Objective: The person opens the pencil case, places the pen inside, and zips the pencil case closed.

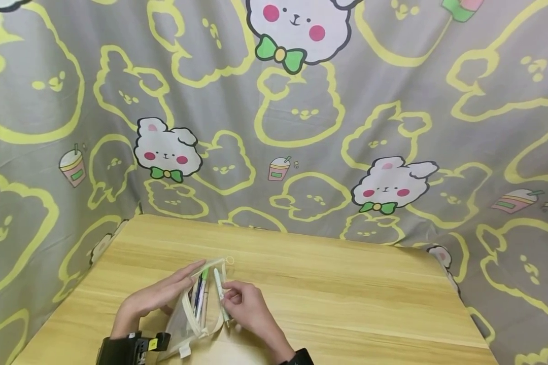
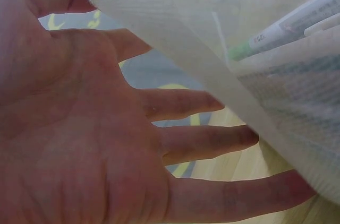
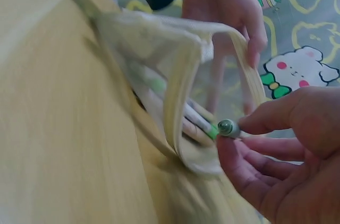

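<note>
A translucent mesh pencil pouch [image 1: 175,324] with a cream zipper stands unzipped on the table, several pens [image 1: 200,299] inside it, one with a green end. My left hand [image 1: 157,296] lies along its left side. In the left wrist view, its straight fingers [image 2: 186,141] touch the mesh [image 2: 175,38], which hides some of the fingertips. My right hand [image 1: 251,306] pinches a pale green pen [image 1: 218,286] between thumb and fingers at the right rim of the opening. In the right wrist view, one end of that pen points toward the camera, in front of the zipper edge [image 3: 180,102].
The wood-grain table [image 1: 347,299] extends to the right and behind the pouch. A grey curtain [image 1: 301,142] with yellow outlines and white rabbit heads hangs round the table's back and sides. A black wrist camera [image 1: 132,347] sits on my left wrist, near the pouch.
</note>
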### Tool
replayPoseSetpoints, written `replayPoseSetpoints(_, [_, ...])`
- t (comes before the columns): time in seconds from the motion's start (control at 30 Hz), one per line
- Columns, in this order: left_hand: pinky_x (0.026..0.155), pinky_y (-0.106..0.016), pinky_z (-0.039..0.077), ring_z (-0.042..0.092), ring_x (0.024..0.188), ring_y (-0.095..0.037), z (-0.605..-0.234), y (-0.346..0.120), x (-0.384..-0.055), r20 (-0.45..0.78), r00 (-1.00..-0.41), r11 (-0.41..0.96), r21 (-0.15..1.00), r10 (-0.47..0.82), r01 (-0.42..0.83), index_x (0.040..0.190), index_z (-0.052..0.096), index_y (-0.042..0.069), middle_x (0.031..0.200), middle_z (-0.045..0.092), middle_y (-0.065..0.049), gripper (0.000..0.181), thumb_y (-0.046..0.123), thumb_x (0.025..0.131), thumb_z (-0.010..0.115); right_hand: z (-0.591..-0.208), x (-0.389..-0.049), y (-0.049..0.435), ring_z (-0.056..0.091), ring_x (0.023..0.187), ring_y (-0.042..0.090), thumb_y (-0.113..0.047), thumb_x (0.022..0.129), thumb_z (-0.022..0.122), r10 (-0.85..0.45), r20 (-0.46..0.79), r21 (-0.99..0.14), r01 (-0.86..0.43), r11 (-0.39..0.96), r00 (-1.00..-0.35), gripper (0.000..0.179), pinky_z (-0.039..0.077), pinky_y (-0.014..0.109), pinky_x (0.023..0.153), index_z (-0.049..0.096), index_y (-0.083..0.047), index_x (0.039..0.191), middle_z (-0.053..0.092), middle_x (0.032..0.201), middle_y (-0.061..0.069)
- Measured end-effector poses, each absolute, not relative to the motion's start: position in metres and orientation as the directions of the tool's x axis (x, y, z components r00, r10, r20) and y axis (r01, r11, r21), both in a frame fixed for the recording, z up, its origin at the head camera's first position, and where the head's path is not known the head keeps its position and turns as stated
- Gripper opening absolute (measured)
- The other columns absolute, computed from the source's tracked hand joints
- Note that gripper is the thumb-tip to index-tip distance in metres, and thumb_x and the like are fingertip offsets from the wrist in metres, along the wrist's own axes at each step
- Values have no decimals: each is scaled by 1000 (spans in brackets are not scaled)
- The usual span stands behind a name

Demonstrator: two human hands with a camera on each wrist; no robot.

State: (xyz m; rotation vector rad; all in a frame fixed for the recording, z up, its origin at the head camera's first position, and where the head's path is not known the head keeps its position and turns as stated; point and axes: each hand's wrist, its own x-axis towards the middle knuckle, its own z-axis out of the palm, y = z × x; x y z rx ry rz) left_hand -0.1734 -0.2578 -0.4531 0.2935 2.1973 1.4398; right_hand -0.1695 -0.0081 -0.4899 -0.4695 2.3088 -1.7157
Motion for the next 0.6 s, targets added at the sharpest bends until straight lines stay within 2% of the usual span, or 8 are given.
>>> replayPoseSetpoints(0.13, [73, -76, 52, 13, 138, -72, -454, -257, -174, -274, -853, 416, 907, 444, -75, 166, 13, 12, 166, -2, -31, 65, 38, 111, 38, -488, -167, -15, 68, 82, 12, 2, 90, 71, -382, 10, -984, -78, 162, -924, 37, 61, 26, 67, 67, 4, 127, 70, 98, 5])
replayPoseSetpoints(0.23, [75, -78, 50, 10, 140, -71, -452, -256, -174, -262, -851, 422, 905, 455, -53, 166, 13, 12, 167, -1, -31, 65, 37, 111, 37, -487, -166, -17, 71, 90, 18, 4, 89, 68, -396, 1, -986, -67, 153, -918, 39, 61, 29, 75, 66, 5, 128, 73, 105, 9])
replayPoseSetpoints(0.33, [84, -83, 42, 6, 144, -66, -451, -255, -175, -225, -852, 445, 895, 472, 10, 165, 14, 8, 167, 1, -31, 63, 33, 112, 37, -488, -165, -17, 73, 93, 22, 2, 90, 67, -410, -9, -984, -65, 166, -912, 36, 60, 27, 79, 67, 6, 126, 75, 106, 12])
replayPoseSetpoints(0.47, [97, -87, 28, 6, 146, -62, -454, -253, -177, -167, -855, 469, 878, 491, 97, 164, 16, 2, 165, 6, -33, 62, 31, 112, 36, -489, -169, -14, 72, 84, 19, 0, 93, 69, -387, 14, -979, -92, 183, -922, 25, 59, 23, 70, 70, 5, 118, 76, 95, 9])
replayPoseSetpoints(0.6, [103, -84, 22, 10, 145, -63, -455, -250, -179, -128, -856, 480, 864, 501, 152, 161, 17, -3, 163, 8, -37, 62, 28, 112, 37, -491, -176, -7, 68, 77, 16, 5, 91, 66, -333, 39, -971, -114, 208, -942, 21, 55, 19, 61, 72, 4, 112, 74, 87, 6])
